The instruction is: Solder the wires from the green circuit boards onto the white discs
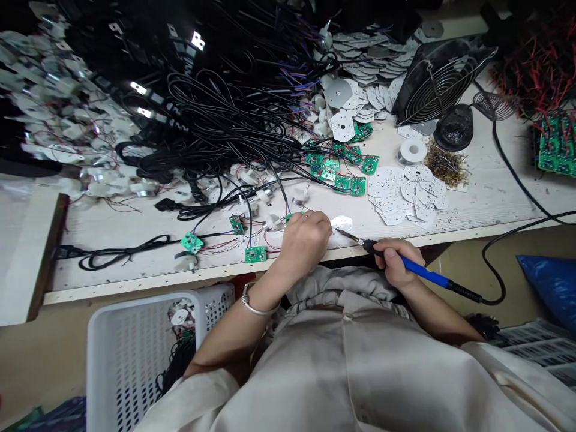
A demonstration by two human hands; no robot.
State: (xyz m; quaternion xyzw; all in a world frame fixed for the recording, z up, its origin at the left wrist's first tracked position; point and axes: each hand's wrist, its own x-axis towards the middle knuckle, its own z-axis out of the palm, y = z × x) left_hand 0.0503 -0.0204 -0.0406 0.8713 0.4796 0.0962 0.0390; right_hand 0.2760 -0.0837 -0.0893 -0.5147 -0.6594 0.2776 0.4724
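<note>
One soldering iron sits in the right hand, fingers closed round its handle, tip at a white board. Left of that board, the left hand bunches its fingers; their grip is hidden.

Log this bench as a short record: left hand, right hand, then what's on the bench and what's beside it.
Left hand: by a green board it partly covers; grip unclear
Right hand: holding a blue-handled soldering iron, its tip by a white plate
Bench far side, left to right: white motor-like parts, black cables, stacked plates, black fan, red wires
Near the fan: white spool
Below the bench, left: light perforated basket
Beyond the right arm: blue bag
</note>
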